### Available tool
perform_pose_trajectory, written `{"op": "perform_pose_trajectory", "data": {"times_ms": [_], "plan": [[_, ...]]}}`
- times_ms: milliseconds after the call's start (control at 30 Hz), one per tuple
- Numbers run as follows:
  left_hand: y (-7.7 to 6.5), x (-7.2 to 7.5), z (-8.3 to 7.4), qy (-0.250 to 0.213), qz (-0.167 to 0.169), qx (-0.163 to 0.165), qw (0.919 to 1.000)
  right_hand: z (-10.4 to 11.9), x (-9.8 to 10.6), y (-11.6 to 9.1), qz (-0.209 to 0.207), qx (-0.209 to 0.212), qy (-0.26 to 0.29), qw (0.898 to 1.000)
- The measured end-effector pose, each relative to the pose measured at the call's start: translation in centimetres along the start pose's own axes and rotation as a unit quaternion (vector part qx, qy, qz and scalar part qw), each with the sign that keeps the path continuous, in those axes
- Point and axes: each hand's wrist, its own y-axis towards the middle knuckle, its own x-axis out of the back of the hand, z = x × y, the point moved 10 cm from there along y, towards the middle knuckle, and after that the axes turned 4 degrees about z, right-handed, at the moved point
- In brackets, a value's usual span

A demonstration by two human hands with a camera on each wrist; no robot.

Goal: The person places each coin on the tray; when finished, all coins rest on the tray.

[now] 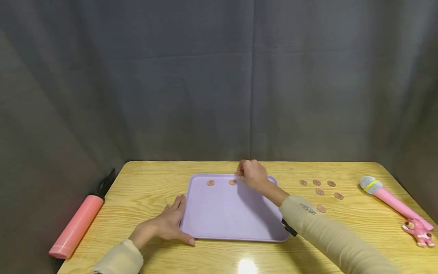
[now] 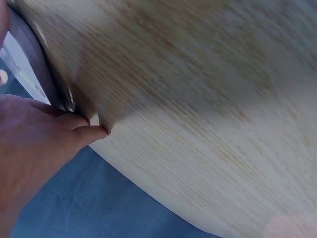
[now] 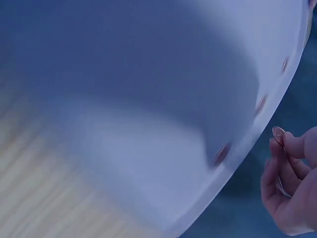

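A lilac tray (image 1: 226, 217) lies on the wooden table. My left hand (image 1: 171, 222) rests at its left edge with fingers spread and the thumb by the near corner. Above the tray's far rim, my right hand (image 1: 253, 174) pinches a copper coin (image 3: 279, 134) between thumb and fingertips, clearest in the right wrist view. Along the far side of the tray lie a left coin (image 1: 210, 182), a middle coin (image 1: 232, 182) and a third coin (image 3: 222, 154), the last hidden in the head view by my right hand or arm.
Several loose copper coins (image 1: 319, 191) lie on the table right of the tray. Farther right are a pink toy microphone (image 1: 390, 199) and a small pink bear figure (image 1: 418, 231). A pink hand pump (image 1: 76, 226) lies at the left edge. A grey curtain (image 1: 191, 95) hangs behind.
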Motion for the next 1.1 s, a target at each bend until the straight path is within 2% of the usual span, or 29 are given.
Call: {"op": "perform_pose_trajectory", "data": {"times_ms": [200,300,433,633,800,1100], "plan": [[0.2,0.0,0.0,0.011,0.003,0.005,0.9999,6.4,-3.5,0.4,0.032,0.038,0.060,0.997],[0.2,0.0,-0.1,0.015,0.000,0.003,0.9999,8.5,-5.0,0.2,0.056,0.041,0.075,0.995],[0.1,0.1,-0.1,0.015,-0.002,0.002,0.9999,10.1,-6.6,-0.1,0.083,0.038,0.089,0.992],[0.0,0.0,-0.1,0.017,-0.001,0.002,0.9998,10.5,-8.0,0.1,0.100,0.021,0.095,0.990],[0.1,0.0,-0.2,0.012,-0.003,-0.004,0.9999,10.1,-8.2,-0.1,0.099,0.010,0.083,0.992],[-0.1,0.1,-0.1,0.010,-0.011,-0.013,0.9998,10.1,-8.6,-0.5,0.095,0.015,0.080,0.992]]}}
